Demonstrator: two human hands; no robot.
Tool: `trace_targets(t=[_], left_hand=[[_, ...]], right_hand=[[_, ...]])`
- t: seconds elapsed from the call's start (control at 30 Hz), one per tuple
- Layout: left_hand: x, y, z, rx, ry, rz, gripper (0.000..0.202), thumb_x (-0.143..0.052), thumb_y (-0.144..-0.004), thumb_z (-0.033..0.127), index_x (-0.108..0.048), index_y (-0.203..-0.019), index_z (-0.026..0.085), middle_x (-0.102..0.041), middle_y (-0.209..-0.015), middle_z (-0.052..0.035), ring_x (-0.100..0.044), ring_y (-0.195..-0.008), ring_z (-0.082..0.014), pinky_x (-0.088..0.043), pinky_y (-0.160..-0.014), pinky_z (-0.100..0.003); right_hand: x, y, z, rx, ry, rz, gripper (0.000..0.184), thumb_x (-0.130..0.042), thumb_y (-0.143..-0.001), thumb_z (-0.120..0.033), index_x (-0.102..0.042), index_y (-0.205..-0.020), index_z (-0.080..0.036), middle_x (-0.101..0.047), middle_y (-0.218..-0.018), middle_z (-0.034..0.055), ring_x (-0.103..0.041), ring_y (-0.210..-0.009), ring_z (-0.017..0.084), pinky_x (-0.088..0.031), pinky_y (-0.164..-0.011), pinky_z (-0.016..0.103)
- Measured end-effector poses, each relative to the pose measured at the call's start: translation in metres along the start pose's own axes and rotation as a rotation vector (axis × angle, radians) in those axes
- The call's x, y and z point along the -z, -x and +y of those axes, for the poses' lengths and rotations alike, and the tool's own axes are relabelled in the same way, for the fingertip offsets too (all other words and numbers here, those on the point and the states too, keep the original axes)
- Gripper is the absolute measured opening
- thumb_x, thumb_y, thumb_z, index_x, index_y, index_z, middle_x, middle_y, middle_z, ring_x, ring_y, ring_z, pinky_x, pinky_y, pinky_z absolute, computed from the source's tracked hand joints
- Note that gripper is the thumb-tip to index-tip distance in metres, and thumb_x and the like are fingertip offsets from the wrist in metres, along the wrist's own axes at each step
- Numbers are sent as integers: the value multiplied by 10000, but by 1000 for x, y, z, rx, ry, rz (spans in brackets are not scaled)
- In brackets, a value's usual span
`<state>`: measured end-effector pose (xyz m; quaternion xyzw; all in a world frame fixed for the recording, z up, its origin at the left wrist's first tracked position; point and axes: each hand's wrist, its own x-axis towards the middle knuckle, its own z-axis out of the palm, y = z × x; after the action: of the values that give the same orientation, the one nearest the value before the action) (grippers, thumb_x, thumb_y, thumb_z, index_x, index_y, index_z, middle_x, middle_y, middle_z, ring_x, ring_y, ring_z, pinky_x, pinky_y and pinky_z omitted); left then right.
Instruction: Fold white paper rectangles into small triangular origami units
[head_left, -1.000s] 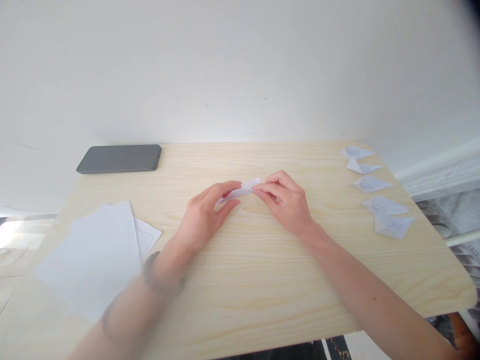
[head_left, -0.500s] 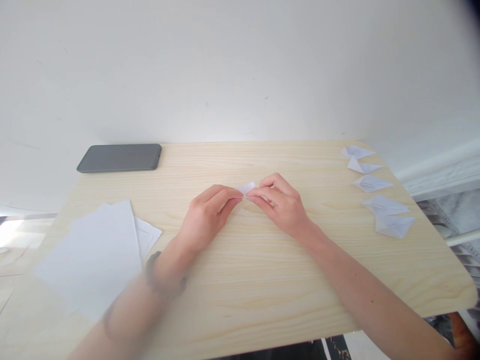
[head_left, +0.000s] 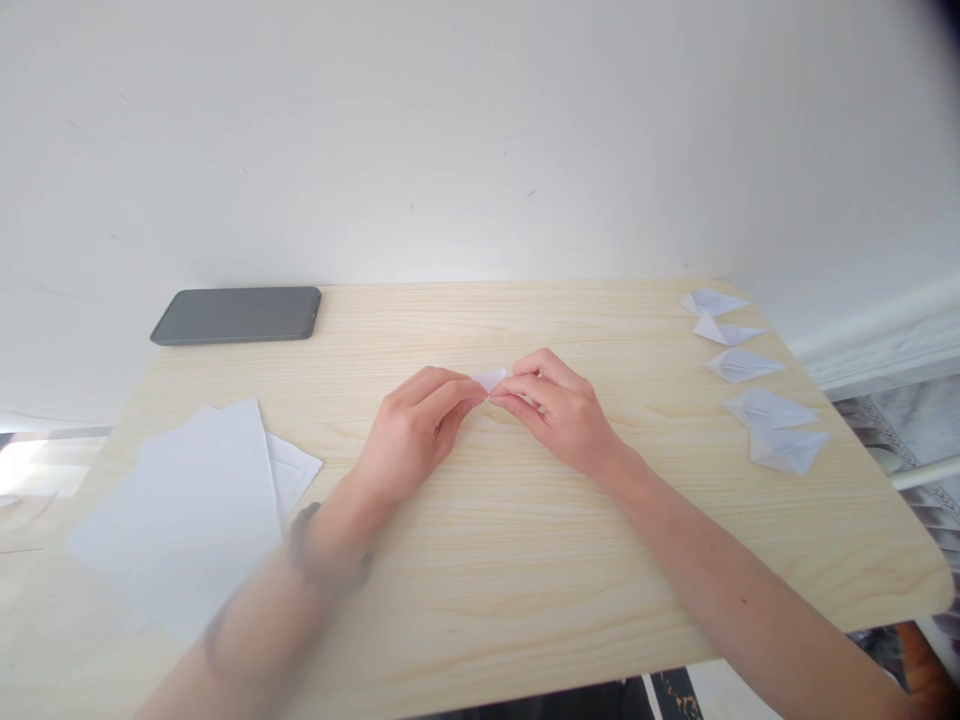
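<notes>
Both of my hands meet at the middle of a light wooden table (head_left: pixel 525 560). My left hand (head_left: pixel 411 432) and my right hand (head_left: pixel 559 408) pinch a small folded piece of white paper (head_left: pixel 491 379) between their fingertips. Only a small white tip of the paper shows above the fingers; the rest is hidden between them. The fingers of both hands are closed on it, low over the tabletop.
A dark phone (head_left: pixel 237 314) lies face down at the back left. A loose stack of white paper sheets (head_left: pixel 191 500) lies at the front left. Several folded white paper shapes (head_left: pixel 750 375) sit in a row along the right edge. A white wall stands behind.
The paper strip, long and visible a second ago, is now folded short between my fingertips. My hands have drawn closer together.
</notes>
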<state>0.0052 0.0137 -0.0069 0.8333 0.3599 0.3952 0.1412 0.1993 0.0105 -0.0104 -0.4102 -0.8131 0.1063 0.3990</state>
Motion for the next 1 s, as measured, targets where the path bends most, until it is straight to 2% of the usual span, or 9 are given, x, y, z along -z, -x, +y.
trace_targets(t=[0.27,0.4,0.43,0.57,0.63,0.73,0.87,0.93,1.0], left_hand=[[0,0,1,24,-24,40,156,-540,-838,102,-616,-934,200,-653,-891,-14,-613,-820,-118,-491,-716,-225],[1,-2,2,88,-88,64,288,-478,-859,75,-561,-1094,219,-621,-1078,-44,-590,-986,-141,-496,-831,-274],[1,-2,1,99,-114,73,307,-463,-864,70,-552,-1114,223,-604,-1120,-49,-576,-1025,-141,-488,-864,-283],[2,-1,-4,140,-194,50,312,-449,-879,106,-542,-1146,238,-554,-1233,-56,-556,-1080,-158,-488,-888,-310],[2,0,-7,156,-217,10,323,-450,-881,123,-528,-1174,234,-542,-1265,-61,-550,-1095,-176,-488,-887,-332],[1,0,-10,144,-246,-23,305,-471,-877,143,-539,-1168,199,-619,-1147,-71,-577,-993,-196,-481,-853,-363],[0,-1,-9,131,-298,14,242,-513,-864,176,-585,-1094,191,-661,-950,-55,-528,-884,-206,-444,-813,-379],[1,-2,-7,121,-272,29,216,-507,-866,177,-589,-1066,188,-647,-925,-53,-505,-879,-202,-429,-811,-370],[2,-3,-4,122,-190,16,190,-489,-873,177,-582,-1037,172,-624,-908,-55,-508,-858,-187,-428,-788,-341]], right_hand=[[-1,0,3,-36,-4,67,57,-578,-833,-225,-631,-828,-205,-505,-885,30,-541,-714,100,-473,-619,246],[2,-2,4,-147,-73,139,62,-580,-824,-228,-639,-824,-210,-506,-1095,66,-579,-832,134,-517,-628,264],[3,-2,5,-178,-105,138,66,-573,-828,-228,-637,-829,-212,-538,-1086,61,-591,-836,136,-527,-634,265],[1,0,5,-272,-192,111,73,-568,-832,-243,-627,-857,-210,-664,-838,12,-642,-763,136,-548,-673,267],[0,1,5,-287,-202,104,78,-573,-827,-246,-627,-860,-202,-681,-843,13,-657,-754,138,-551,-653,254],[0,0,5,-270,-188,102,66,-582,-819,-231,-633,-844,-197,-692,-864,14,-666,-776,139,-552,-652,240],[1,-1,5,-277,-175,147,40,-606,-801,-229,-620,-824,-199,-701,-833,0,-674,-745,130,-558,-673,238],[1,-1,5,-313,-188,186,109,-629,-784,-256,-603,-880,-212,-704,-833,-6,-681,-751,139,-565,-671,251],[0,0,5,-365,-214,208,260,-648,-767,-283,-570,-1009,-227,-709,-835,-5,-685,-774,154,-571,-683,278]])
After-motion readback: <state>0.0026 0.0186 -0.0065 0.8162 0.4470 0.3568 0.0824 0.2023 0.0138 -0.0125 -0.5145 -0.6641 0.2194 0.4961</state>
